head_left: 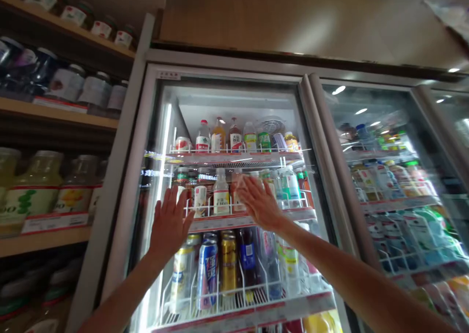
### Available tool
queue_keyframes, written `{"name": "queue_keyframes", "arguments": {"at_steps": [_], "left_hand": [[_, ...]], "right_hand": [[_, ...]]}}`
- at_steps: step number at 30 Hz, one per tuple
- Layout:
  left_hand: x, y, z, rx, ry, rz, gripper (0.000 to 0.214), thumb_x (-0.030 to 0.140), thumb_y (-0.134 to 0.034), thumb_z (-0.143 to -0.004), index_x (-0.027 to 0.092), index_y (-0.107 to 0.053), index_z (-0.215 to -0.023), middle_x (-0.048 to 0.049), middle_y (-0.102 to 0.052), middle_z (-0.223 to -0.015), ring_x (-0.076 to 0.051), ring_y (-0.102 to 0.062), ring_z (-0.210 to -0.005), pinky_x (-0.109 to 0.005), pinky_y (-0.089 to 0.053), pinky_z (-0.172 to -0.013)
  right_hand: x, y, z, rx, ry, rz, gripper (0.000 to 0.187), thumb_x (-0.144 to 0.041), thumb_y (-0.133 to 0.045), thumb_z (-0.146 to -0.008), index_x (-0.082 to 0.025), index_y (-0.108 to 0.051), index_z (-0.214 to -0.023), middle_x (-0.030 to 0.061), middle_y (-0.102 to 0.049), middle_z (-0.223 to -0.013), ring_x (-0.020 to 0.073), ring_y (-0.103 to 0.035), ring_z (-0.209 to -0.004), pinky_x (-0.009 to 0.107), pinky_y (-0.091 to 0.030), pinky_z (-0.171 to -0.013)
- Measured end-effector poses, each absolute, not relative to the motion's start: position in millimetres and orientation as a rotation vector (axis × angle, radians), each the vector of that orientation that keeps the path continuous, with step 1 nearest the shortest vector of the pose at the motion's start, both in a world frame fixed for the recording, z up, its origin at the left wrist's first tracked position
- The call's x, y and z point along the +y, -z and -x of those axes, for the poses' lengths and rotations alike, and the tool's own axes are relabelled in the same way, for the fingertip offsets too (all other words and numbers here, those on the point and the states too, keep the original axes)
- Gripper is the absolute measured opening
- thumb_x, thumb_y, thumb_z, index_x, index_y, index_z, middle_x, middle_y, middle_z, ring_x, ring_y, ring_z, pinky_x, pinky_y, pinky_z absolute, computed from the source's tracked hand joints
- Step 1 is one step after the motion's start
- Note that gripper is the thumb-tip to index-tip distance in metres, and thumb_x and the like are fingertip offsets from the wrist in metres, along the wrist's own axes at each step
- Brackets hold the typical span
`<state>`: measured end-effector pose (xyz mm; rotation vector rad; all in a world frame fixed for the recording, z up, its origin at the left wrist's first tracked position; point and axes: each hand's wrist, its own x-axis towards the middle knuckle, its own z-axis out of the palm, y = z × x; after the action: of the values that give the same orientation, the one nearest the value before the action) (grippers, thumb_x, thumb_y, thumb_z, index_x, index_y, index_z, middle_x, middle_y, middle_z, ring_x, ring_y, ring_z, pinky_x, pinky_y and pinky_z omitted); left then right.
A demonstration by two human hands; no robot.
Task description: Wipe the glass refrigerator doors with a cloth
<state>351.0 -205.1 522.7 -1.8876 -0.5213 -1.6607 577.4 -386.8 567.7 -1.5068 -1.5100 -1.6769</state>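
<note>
Both my hands are raised before the glass door (234, 96) of a lit drinks fridge. My left hand (170, 223) is spread at the left of the middle shelf, and nothing is in it. Farther right, my right hand (258, 201) has its fingers stretched out and is empty, partly covering bottles behind it. Whether either palm touches the glass I cannot tell. Between the hands, a clear bottle with a white label (221, 194) stands on the middle shelf. Below are a blue can (208, 274), a gold can (229, 262) and a dark bottle with a blue label (248, 257).
Several bottles line the fridge's top shelf (234, 158). To the right, past a metal door frame (330, 167), is another glass-fronted fridge with drinks (392, 176). On the left, wooden shelves (54, 108) hold jars and bottles. A brown panel (278, 15) spans above.
</note>
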Motion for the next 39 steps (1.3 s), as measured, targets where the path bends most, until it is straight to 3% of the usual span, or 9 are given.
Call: {"name": "queue_keyframes", "arguments": {"at_steps": [7, 12, 17, 23, 28, 33, 39], "left_hand": [[-200.3, -513.7, -326.2, -0.515, 1.554, 1.961, 0.06, 0.049, -0.025, -0.09, 0.016, -0.028, -0.14, -0.0122, -0.029, -0.147, -0.024, -0.02, -0.138, -0.046, -0.02, -0.111], [-184.5, -504.5, -306.2, -0.595, 1.632, 1.904, 0.059, 0.048, -0.025, -0.091, 0.012, -0.031, -0.138, -0.0163, -0.029, -0.146, -0.027, -0.021, -0.138, -0.05, -0.02, -0.11], [-180.0, -501.5, -296.2, -0.539, 1.616, 1.856, 0.059, 0.047, -0.026, -0.091, 0.015, -0.026, -0.14, -0.0154, -0.029, -0.146, -0.027, -0.022, -0.138, -0.049, -0.02, -0.11], [-188.1, -505.4, -287.7, -0.495, 1.623, 1.832, 0.058, 0.044, -0.028, -0.091, 0.02, -0.019, -0.143, -0.0123, -0.029, -0.147, -0.025, -0.023, -0.138, -0.047, -0.02, -0.11], [-187.9, -510.0, -293.4, -0.457, 1.668, 1.835, 0.057, 0.043, -0.029, -0.091, 0.019, -0.02, -0.143, -0.0124, -0.028, -0.148, -0.026, -0.022, -0.138, -0.047, -0.018, -0.111], [-200.0, -513.1, -320.1, -0.351, 1.642, 1.866, 0.057, 0.041, -0.031, -0.091, 0.02, -0.019, -0.143, -0.0121, -0.028, -0.148, -0.025, -0.02, -0.138, -0.046, -0.019, -0.111], [-226.7, -525.0, -353.8, -0.238, 1.717, 1.862, 0.057, 0.04, -0.033, -0.091, 0.021, -0.017, -0.143, -0.0109, -0.026, -0.149, -0.025, -0.019, -0.139, -0.047, -0.02, -0.111]], "right_hand": [[-353.2, -598.4, -531.9, -1.294, 1.528, 1.552, 0.042, -0.028, -0.037, -0.091, -0.027, -0.04, -0.133, 0.005, -0.024, -0.15, 0.0263, -0.019, -0.138, 0.057, -0.018, -0.108], [-329.0, -594.8, -503.3, -1.854, 1.717, 1.302, 0.042, -0.029, -0.043, -0.09, -0.031, -0.039, -0.132, -0.0001, -0.027, -0.149, 0.0219, -0.02, -0.138, 0.053, -0.017, -0.11], [-314.0, -608.3, -478.4, -1.526, 1.563, 1.422, 0.042, -0.027, -0.043, -0.09, -0.027, -0.041, -0.132, 0.005, -0.024, -0.15, 0.0266, -0.019, -0.138, 0.058, -0.019, -0.108], [-312.3, -563.2, -470.8, -2.153, 1.742, 1.158, 0.045, -0.032, -0.053, -0.086, -0.032, -0.042, -0.129, -0.0018, -0.029, -0.148, 0.0215, -0.02, -0.138, 0.053, -0.015, -0.112], [-332.5, -562.3, -504.0, -1.67, 1.677, 1.377, 0.042, -0.029, -0.044, -0.09, -0.029, -0.04, -0.132, 0.0037, -0.027, -0.149, 0.0251, -0.02, -0.138, 0.056, -0.015, -0.109], [-368.1, -550.3, -551.5, -1.863, 1.747, 1.379, 0.039, -0.03, -0.042, -0.09, -0.034, -0.042, -0.129, -0.0021, -0.026, -0.15, 0.0207, -0.02, -0.138, 0.052, -0.015, -0.111], [-419.6, -531.3, -622.8, -1.105, 1.608, 1.596, 0.04, -0.025, -0.033, -0.092, -0.022, -0.045, -0.13, 0.0101, -0.029, -0.148, 0.0252, -0.023, -0.137, 0.052, -0.025, -0.105]]}}
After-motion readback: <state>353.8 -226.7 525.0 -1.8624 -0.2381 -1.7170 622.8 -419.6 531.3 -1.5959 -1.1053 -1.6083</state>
